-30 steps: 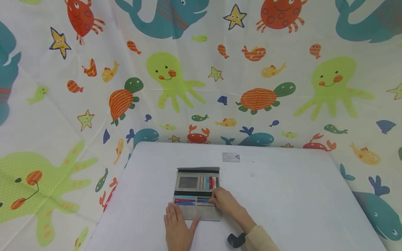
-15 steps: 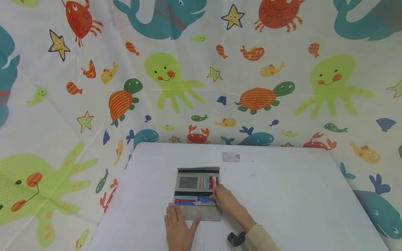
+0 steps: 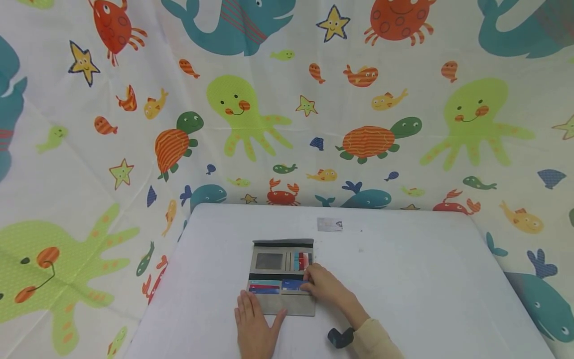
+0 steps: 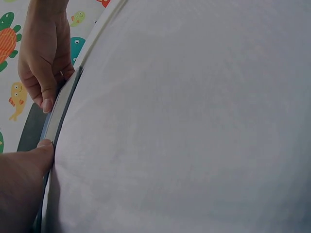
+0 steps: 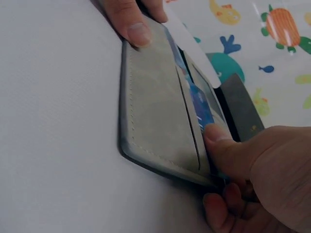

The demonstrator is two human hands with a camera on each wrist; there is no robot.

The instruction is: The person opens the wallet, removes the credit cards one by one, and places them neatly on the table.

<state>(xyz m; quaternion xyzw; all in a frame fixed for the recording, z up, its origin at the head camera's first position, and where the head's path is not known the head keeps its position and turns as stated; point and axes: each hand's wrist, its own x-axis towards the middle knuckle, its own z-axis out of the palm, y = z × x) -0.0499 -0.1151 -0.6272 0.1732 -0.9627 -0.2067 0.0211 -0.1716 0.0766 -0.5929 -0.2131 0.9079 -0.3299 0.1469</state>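
A grey bifold wallet (image 3: 291, 305) lies unfolded on the white table, with several cards in its slots. My left hand (image 3: 256, 326) rests on its lower left corner, fingers straight and thumb along the near edge. At the lower right slot my right hand (image 3: 328, 288) pinches a blue card (image 3: 291, 284), which sticks up partly out of the slot. In the right wrist view the thumb presses on the blue card (image 5: 200, 104), while the other fingers curl at the wallet's side edge. The card's lower part is hidden in the slot.
A grey printed card (image 3: 329, 225) lies alone toward the back of the white table (image 3: 403, 279). Red and light blue cards (image 3: 301, 261) sit in the upper right slots. A sea-animal curtain (image 3: 269, 124) hangs behind the table.
The blue card has risen in the lower right slot and shows more of its face than a second ago. My right hand has shifted slightly; the left has stayed on the wallet.
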